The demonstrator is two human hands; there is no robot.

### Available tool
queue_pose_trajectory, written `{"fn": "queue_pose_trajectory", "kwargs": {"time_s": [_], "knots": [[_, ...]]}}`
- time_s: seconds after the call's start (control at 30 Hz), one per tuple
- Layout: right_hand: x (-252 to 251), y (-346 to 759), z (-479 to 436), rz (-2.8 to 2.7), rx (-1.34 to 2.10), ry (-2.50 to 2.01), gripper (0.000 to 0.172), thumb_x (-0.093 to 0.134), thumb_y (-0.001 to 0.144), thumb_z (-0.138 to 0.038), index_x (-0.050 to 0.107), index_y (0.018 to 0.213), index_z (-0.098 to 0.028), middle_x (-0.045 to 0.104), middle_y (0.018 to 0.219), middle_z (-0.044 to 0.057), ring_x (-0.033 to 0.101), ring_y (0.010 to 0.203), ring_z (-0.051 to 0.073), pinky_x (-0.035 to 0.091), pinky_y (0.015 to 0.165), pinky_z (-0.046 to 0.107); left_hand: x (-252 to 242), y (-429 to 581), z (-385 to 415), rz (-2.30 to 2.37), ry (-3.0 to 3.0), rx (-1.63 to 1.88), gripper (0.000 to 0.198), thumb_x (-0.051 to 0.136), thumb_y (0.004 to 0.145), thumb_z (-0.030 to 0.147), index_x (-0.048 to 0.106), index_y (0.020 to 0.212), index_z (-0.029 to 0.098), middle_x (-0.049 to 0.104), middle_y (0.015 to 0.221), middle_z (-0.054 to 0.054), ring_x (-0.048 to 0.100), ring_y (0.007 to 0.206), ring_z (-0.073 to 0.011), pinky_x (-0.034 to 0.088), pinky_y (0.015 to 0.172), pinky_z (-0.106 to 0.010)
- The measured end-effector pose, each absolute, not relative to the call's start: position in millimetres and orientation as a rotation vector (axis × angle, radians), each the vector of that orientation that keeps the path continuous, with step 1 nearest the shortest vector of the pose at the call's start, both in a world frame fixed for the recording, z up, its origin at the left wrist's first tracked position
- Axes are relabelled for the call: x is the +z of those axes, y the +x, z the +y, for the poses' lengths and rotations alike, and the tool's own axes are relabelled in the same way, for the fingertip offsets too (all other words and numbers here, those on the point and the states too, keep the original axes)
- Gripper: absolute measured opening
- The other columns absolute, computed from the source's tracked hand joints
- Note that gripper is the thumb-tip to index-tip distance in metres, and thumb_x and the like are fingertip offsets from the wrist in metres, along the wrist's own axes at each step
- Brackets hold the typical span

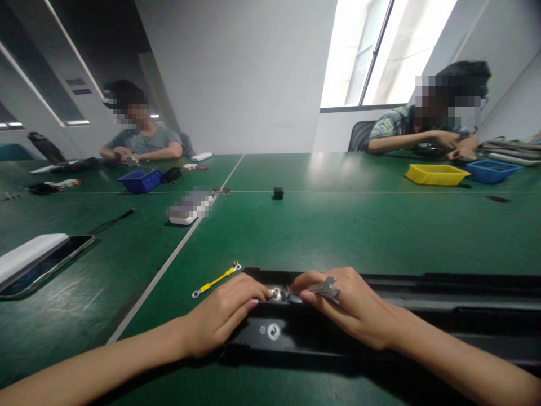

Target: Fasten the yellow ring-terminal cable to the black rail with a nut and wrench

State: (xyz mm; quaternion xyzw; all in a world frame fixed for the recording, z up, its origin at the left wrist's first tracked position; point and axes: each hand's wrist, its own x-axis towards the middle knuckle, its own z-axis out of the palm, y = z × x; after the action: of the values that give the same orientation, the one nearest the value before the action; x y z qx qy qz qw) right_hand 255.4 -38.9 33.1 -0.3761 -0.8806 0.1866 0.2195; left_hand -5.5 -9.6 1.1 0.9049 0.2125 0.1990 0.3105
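A long black metal rail (313, 332) lies across the table in front of me. My right hand (350, 310) grips an open-end wrench (326, 288), whose near jaw sticks out past the thumb while its other end reaches toward a bolt (276, 292) inside the rail. From the other side, my left hand (230, 307) lies over the rail's left end, fingers and thumb drawn together, fingertips at the bolt. Just beyond that hand is a short yellow cable (217, 280) with ring terminals. A round metal fastener (274, 331) sits on the rail's near face.
A phone (51, 268) and a white device (190, 208) lie on the left. Farther off are a small black block (278, 193), a blue bin (141, 181), a yellow bin (437, 175) and another blue bin (492, 171). Two people sit across the green table (338, 237).
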Motion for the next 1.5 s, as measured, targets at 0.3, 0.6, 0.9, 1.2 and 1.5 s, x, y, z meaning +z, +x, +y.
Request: {"fn": "queue_pose_trajectory", "kwargs": {"time_s": [0.3, 0.6, 0.9, 1.2, 1.5], "knots": [[33.2, 254.9, -38.9, -2.441, 0.553, -1.048, 0.032, 0.033, 0.098, -0.032, 0.059, 0.105, -0.015, 0.070, 0.084, 0.007, 0.064, 0.070, 0.015, 0.043, 0.064, 0.024, 0.2, -5.4, -8.5, 0.562, 2.398, 0.533, 0.027, 0.029, 0.100, 0.021, 0.052, 0.112, 0.016, 0.058, 0.111, -0.010, 0.051, 0.106, -0.0215, 0.039, 0.096, -0.035], [32.0, 254.0, -35.3, -2.443, 0.652, -1.178, 0.032, 0.036, 0.097, -0.035, 0.061, 0.107, -0.018, 0.070, 0.085, 0.006, 0.065, 0.074, 0.017, 0.045, 0.068, 0.027, 0.4, -5.1, -9.0, 0.564, 2.403, 0.534, 0.027, 0.028, 0.100, 0.021, 0.052, 0.111, 0.016, 0.058, 0.111, -0.010, 0.051, 0.105, -0.0213, 0.040, 0.096, -0.035], [35.1, 253.3, -36.8, -2.413, 0.722, -1.122, 0.033, 0.036, 0.097, -0.035, 0.060, 0.110, -0.018, 0.069, 0.098, 0.005, 0.066, 0.082, 0.018, 0.046, 0.072, 0.027, 0.0, -6.0, -8.0, 0.557, 2.408, 0.533, 0.026, 0.029, 0.100, 0.020, 0.053, 0.109, 0.016, 0.058, 0.111, -0.009, 0.051, 0.106, -0.0204, 0.039, 0.096, -0.034], [33.9, 253.6, -35.0, -2.398, 0.781, -1.132, 0.032, 0.036, 0.098, -0.034, 0.060, 0.113, -0.019, 0.069, 0.094, 0.005, 0.065, 0.081, 0.018, 0.046, 0.073, 0.027, 0.8, -4.7, -9.3, 0.563, 2.408, 0.531, 0.027, 0.028, 0.100, 0.020, 0.052, 0.110, 0.016, 0.058, 0.110, -0.009, 0.051, 0.104, -0.0208, 0.039, 0.095, -0.035], [35.3, 251.7, -34.3, -2.389, 0.794, -1.175, 0.033, 0.037, 0.097, -0.035, 0.061, 0.110, -0.018, 0.070, 0.091, 0.005, 0.065, 0.079, 0.018, 0.046, 0.071, 0.027, 0.8, -4.4, -8.8, 0.568, 2.415, 0.539, 0.026, 0.028, 0.099, 0.019, 0.053, 0.107, 0.015, 0.058, 0.109, -0.009, 0.051, 0.103, -0.0196, 0.038, 0.094, -0.033]]}}
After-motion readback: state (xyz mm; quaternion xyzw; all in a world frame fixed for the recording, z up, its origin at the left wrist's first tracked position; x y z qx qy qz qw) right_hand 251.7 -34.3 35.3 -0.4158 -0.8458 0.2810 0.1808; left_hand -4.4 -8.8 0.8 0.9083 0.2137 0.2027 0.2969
